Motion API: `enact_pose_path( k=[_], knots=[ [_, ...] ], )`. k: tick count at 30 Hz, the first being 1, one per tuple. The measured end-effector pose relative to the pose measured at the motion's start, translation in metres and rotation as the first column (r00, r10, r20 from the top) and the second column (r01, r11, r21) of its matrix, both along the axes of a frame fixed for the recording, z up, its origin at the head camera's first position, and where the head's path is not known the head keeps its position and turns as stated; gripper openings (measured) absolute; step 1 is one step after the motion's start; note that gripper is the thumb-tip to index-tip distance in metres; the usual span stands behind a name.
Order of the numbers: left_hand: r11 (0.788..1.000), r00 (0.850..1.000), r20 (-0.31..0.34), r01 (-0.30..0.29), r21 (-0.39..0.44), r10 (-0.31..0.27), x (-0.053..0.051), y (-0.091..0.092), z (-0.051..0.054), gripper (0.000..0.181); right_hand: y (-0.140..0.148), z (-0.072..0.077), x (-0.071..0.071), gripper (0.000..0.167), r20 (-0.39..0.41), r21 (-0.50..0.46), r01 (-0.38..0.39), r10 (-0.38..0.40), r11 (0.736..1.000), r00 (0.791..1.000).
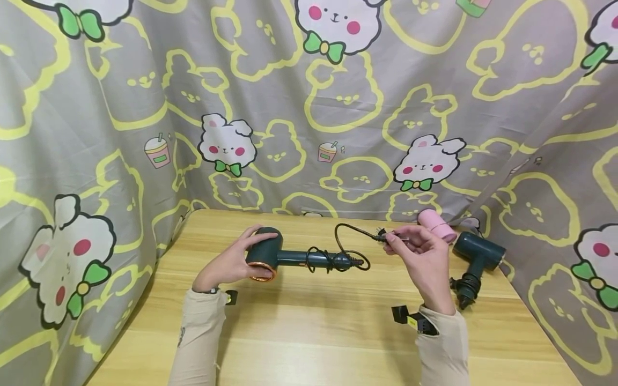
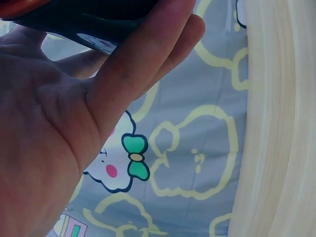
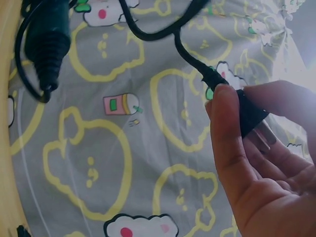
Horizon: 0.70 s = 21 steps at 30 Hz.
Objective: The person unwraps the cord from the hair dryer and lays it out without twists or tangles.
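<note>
A dark green hair dryer (image 1: 291, 258) with a copper-coloured ring is held sideways above the table, its handle pointing right. My left hand (image 1: 233, 261) grips the dryer's head, fingers over the top and thumb by the ring. In the left wrist view only the underside of the head shows above the left hand (image 2: 54, 108). Between thumb and fingers my right hand (image 1: 421, 253) pinches the black plug (image 3: 251, 112), its metal prongs visible in the right wrist view. The black cord (image 1: 338, 231) loops from the plug back to the handle, where some turns stay wrapped.
At the back right of the wooden table (image 1: 289, 343) lies a pink cylindrical object (image 1: 436, 225). A second dark green hair dryer (image 1: 478, 257), cord wound on its handle, lies right of my right hand. A patterned grey curtain (image 1: 285, 107) encloses the back and sides.
</note>
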<state>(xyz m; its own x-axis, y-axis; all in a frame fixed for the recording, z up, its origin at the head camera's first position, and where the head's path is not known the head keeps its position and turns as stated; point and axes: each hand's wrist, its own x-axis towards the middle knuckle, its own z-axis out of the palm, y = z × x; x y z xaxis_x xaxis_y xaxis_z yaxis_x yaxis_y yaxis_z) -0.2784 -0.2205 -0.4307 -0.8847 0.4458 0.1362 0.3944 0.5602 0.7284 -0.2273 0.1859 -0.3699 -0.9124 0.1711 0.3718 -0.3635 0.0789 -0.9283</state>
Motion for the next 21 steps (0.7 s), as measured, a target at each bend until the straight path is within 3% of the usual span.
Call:
enact_pose_path(
  k=[6, 10, 16, 21],
  knots=[
    [1.000, 1.000, -0.001, -0.010, 0.001, 0.010, 0.000, -0.002, -0.002, 0.089, 0.001, 0.005, 0.007, 0.023, 0.009, 0.143, -0.063, 0.062, 0.988, 0.998],
    [1.000, 1.000, -0.011, -0.007, -0.001, 0.007, -0.001, -0.003, -0.002, 0.089, 0.002, 0.007, 0.011, 0.019, 0.031, 0.189, -0.137, 0.133, 0.972, 0.991],
    [1.000, 1.000, -0.017, -0.011, -0.004, 0.011, -0.002, -0.003, 0.000, 0.089, 0.004, 0.006, 0.013, 0.020, 0.088, 0.212, -0.287, 0.274, 0.934, 0.958],
    [1.000, 1.000, -0.019, -0.017, -0.002, 0.017, 0.000, -0.004, 0.000, 0.088, 0.005, 0.002, 0.011, 0.021, 0.139, 0.270, -0.352, 0.325, 0.896, 0.935]
  ],
)
